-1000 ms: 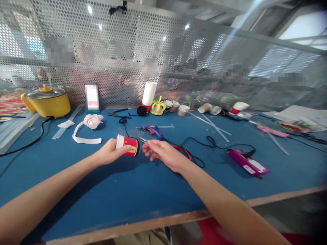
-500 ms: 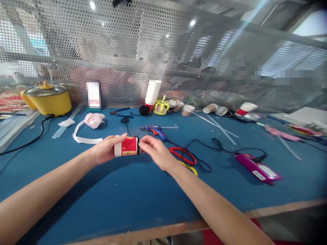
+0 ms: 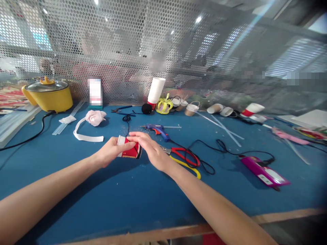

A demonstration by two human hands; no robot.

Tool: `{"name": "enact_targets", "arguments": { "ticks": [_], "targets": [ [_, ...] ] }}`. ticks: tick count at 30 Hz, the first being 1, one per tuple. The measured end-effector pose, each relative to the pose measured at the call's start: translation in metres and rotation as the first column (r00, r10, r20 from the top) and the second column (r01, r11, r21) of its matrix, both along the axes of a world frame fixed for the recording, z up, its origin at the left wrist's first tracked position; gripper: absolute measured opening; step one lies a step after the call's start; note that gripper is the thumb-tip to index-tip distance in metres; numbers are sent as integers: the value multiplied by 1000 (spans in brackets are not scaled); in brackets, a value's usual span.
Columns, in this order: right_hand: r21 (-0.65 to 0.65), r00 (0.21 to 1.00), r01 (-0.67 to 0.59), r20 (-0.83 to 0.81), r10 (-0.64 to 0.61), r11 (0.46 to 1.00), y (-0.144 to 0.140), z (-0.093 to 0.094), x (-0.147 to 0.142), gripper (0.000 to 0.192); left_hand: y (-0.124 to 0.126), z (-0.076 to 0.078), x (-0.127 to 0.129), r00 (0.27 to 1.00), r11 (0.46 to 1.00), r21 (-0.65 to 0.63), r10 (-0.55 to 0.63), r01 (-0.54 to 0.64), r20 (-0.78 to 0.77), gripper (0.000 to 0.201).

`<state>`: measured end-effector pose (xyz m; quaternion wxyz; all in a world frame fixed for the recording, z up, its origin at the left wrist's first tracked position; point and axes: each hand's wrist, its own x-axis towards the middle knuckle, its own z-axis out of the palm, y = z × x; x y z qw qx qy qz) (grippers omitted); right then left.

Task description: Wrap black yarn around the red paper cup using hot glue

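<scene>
My left hand [image 3: 109, 152] is wrapped round a red and white paper cup [image 3: 125, 152] lying on its side above the table, thumb along its top. Black yarn [image 3: 127, 127] runs from a ball of black yarn [image 3: 146, 109] at the back to the cup. It crosses the red side to a black band around the cup's right end. My right hand [image 3: 150, 149] reaches over the cup, its fingers close together on the yarn at the top. Its fingertips partly hide the yarn. A blue glue gun [image 3: 158, 130] lies just behind, and scissors [image 3: 182, 158] lie to the right.
A yellow electric pot [image 3: 51, 97], a phone [image 3: 95, 92] and a pale fabric rose [image 3: 95, 117] are at the left. Stacked cups [image 3: 156, 90], a yellow crown-shaped piece [image 3: 164, 106] and small buckets [image 3: 191, 109] line the mesh wall. A purple power strip [image 3: 263, 173] with cords lies right.
My right hand has moved from the cup's right end to over its top, with the yarn now slanting across the red side. My left thumb now lies along the cup.
</scene>
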<state>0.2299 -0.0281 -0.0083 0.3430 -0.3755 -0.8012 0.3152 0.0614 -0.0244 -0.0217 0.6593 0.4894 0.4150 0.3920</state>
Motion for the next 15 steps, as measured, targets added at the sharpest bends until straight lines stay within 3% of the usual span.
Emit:
{"name": "enact_targets", "arguments": {
  "ticks": [6,8,11,13,15],
  "targets": [
    [-37,1000,-15,-6,15,999,5,5,-5,39,1,-2,2,996,996,-29,82,-83,-28,27],
    [-55,999,37,-19,-38,998,12,12,3,34,1,-2,2,995,995,-38,91,-93,-40,27],
    [-47,943,325,96,-320,944,32,23,27,28,3,-3,1,990,994,-29,101,-105,-103,29],
    [100,780,553,287,-556,827,48,25,47,25,4,-5,-1,978,993,6,116,-117,-176,32],
    [142,705,605,363,-610,784,62,18,65,16,6,-9,-3,962,991,45,131,-123,-240,35]
  ]
}}
